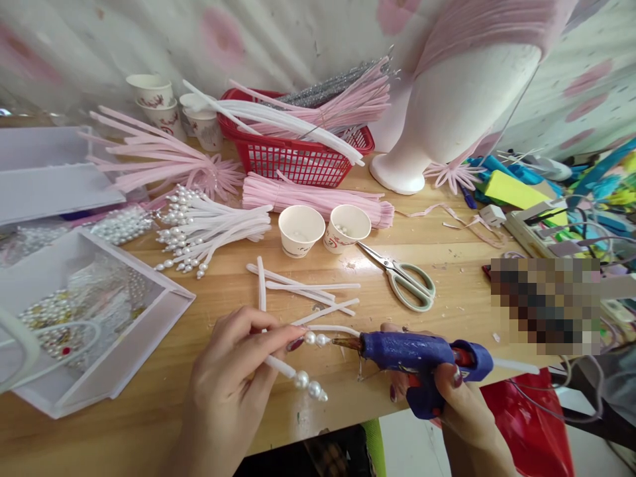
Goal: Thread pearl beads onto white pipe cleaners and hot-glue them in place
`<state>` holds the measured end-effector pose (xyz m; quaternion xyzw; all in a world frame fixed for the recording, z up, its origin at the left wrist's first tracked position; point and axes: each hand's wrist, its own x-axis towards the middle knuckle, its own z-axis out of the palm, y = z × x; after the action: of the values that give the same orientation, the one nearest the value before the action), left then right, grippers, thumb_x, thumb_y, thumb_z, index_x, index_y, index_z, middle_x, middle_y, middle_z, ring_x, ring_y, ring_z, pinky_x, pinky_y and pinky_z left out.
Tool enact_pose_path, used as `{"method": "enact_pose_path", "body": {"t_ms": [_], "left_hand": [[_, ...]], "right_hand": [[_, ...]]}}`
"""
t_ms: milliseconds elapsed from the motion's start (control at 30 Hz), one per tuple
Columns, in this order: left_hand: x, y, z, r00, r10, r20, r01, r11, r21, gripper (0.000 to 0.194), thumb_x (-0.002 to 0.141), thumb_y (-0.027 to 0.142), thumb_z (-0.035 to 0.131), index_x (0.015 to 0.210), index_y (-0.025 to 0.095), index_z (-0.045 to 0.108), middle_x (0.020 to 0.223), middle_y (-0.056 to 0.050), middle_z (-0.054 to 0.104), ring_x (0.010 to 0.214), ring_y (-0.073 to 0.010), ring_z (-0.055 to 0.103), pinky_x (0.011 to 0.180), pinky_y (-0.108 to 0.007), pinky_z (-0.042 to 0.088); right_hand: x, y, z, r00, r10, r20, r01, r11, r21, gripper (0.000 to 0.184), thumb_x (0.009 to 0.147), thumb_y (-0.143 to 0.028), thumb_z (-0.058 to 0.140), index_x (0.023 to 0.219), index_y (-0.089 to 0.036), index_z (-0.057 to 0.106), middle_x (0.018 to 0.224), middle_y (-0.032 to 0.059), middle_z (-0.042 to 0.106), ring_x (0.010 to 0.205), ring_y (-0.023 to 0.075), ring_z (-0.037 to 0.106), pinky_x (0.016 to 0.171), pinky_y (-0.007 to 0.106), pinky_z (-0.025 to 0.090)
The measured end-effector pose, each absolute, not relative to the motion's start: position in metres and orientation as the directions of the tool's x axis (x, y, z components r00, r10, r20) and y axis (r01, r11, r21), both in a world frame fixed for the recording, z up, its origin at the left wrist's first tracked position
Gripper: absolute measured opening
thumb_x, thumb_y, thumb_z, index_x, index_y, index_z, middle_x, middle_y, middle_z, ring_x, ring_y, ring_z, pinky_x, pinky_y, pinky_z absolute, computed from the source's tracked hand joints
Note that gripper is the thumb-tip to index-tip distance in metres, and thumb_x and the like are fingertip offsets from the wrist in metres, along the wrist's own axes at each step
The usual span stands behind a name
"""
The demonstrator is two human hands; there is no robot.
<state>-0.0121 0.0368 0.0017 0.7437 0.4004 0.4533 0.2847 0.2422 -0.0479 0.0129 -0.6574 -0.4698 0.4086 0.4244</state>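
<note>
Head view: by the near edge of the tabletop (462,265), our left hand (233,371) pinches pearl-tipped stems (279,366); our right hand (460,401) grips the glue gun (407,351), nozzle (348,342) just beside some pearls (316,338).

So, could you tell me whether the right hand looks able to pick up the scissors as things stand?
Probably not: the right hand is wrapped around the blue glue gun, though the scissors lie nearby with nothing on top of them.
</note>
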Motion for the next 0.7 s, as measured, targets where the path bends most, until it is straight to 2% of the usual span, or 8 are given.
{"method": "enact_pose_path", "body": {"t_ms": [167,233,333,400,533,700], "left_hand": [[-0.0115,0.0343,0.0055,0.271,0.880,0.391,0.343,-0.467,0.815,0.034,0.093,0.006,0.059,0.106,0.031,0.077,0.091,0.000,0.069,0.080,-0.0135,0.067,0.074,-0.025,0.055],[-0.0108,0.0332,0.0060,0.242,0.893,0.379,0.344,-0.444,0.827,0.033,0.093,0.007,0.060,0.105,0.032,0.078,0.090,0.000,0.069,0.079,-0.0139,0.067,0.074,-0.026,0.055],[-0.0092,0.0322,0.0057,0.227,0.901,0.371,0.326,-0.429,0.843,0.032,0.093,0.007,0.061,0.104,0.031,0.079,0.090,0.001,0.068,0.078,-0.0134,0.067,0.074,-0.026,0.055],[-0.0082,0.0319,0.0056,0.227,0.903,0.365,0.305,-0.422,0.854,0.033,0.093,0.006,0.062,0.104,0.032,0.079,0.090,0.001,0.068,0.079,-0.0128,0.066,0.073,-0.025,0.054],[-0.0077,0.0317,0.0052,0.230,0.903,0.364,0.290,-0.420,0.860,0.033,0.093,0.006,0.061,0.105,0.032,0.078,0.091,0.001,0.068,0.080,-0.0123,0.066,0.073,-0.024,0.053],[-0.0084,0.0318,0.0038,0.233,0.900,0.367,0.300,-0.426,0.854,0.033,0.094,0.007,0.061,0.107,0.033,0.078,0.091,0.001,0.068,0.081,-0.0129,0.066,0.077,-0.026,0.053]], "right_hand": [[0.2409,-0.0462,0.0164,0.204,0.942,-0.268,0.185,-0.306,-0.934,0.075,0.077,-0.092,0.047,0.063,-0.022,0.073,0.061,0.0104,0.067,0.046,0.0218,0.058,0.032,0.030,0.038],[0.2398,-0.0452,0.0176,0.168,0.945,-0.282,0.175,-0.310,-0.934,0.077,0.076,-0.093,0.045,0.058,-0.023,0.071,0.063,0.0117,0.068,0.058,0.0261,0.064,0.037,0.031,0.043],[0.2394,-0.0452,0.0175,0.167,0.948,-0.270,0.170,-0.298,-0.939,0.077,0.076,-0.093,0.043,0.056,-0.025,0.070,0.064,0.0118,0.068,0.073,0.0320,0.068,0.055,0.036,0.055],[0.2401,-0.0460,0.0168,0.198,0.944,-0.265,0.178,-0.300,-0.937,0.075,0.075,-0.094,0.043,0.060,-0.026,0.072,0.062,0.0103,0.067,0.073,0.0328,0.068,0.063,0.039,0.057],[0.2405,-0.0467,0.0165,0.217,0.940,-0.264,0.197,-0.307,-0.931,0.071,0.074,-0.093,0.048,0.059,-0.027,0.069,0.059,0.0091,0.066,0.068,0.0320,0.067,0.056,0.038,0.055],[0.2391,-0.0479,0.0137,0.181,0.955,-0.237,0.117,-0.260,-0.958,0.070,0.080,-0.088,0.050,0.052,-0.025,0.067,0.057,0.0073,0.064,0.061,0.0263,0.061,0.072,0.039,0.055]]}}
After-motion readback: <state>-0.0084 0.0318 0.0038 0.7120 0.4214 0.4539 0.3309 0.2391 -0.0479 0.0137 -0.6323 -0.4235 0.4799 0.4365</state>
